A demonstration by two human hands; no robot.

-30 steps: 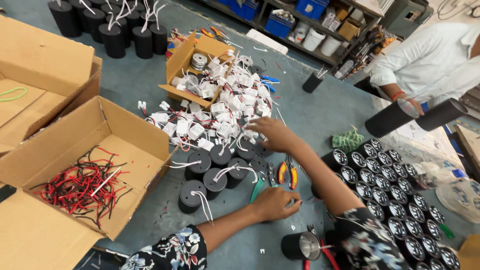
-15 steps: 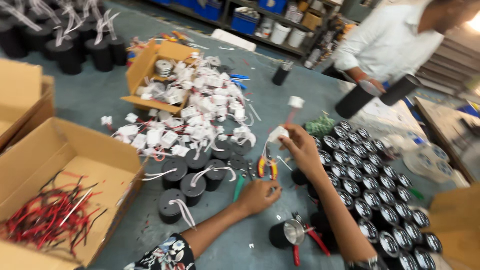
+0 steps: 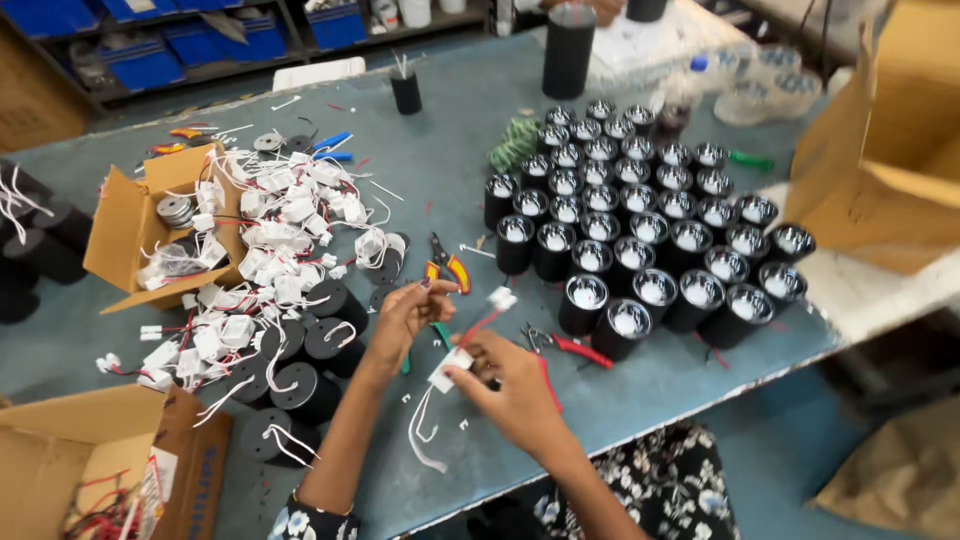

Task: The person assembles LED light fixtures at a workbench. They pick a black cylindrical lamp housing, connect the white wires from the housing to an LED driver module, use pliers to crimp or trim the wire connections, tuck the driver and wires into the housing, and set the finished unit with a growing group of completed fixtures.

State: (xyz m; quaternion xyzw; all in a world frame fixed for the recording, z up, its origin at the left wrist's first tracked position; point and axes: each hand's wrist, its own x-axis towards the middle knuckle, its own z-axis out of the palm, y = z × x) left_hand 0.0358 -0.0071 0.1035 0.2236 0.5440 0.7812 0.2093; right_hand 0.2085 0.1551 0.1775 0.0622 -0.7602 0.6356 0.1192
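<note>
We are holding a small white driver module (image 3: pixel 450 368) in our right hand (image 3: pixel 510 385), pinched between thumb and fingers just in front of the near edge of the grey worktable (image 3: pixel 470 110). Our left hand (image 3: pixel 408 312) is closing its fingertips on the red lead (image 3: pixel 478 325) that is running from the module up to a white connector (image 3: pixel 502 297). Thin white wires (image 3: pixel 425 440) are hanging from the module and trailing onto the table.

We are judging the module to be light and rigid, a plastic shell that is tolerating a firm pinch on its flat sides. The leads are soft and springy; they are best taken close to the connector or the shell, as pulling mid-length is risking strain at the joints.

Beyond our hands on the table, orange-handled pliers (image 3: pixel 445 268) are lying. To the right of the hands, red-handled cutters (image 3: pixel 572 347) are resting beside the block of black lamp housings (image 3: pixel 640 230). To the left, a heap of similar white modules (image 3: pixel 270 250) is spilling from a small cardboard box (image 3: pixel 125 225).
</note>
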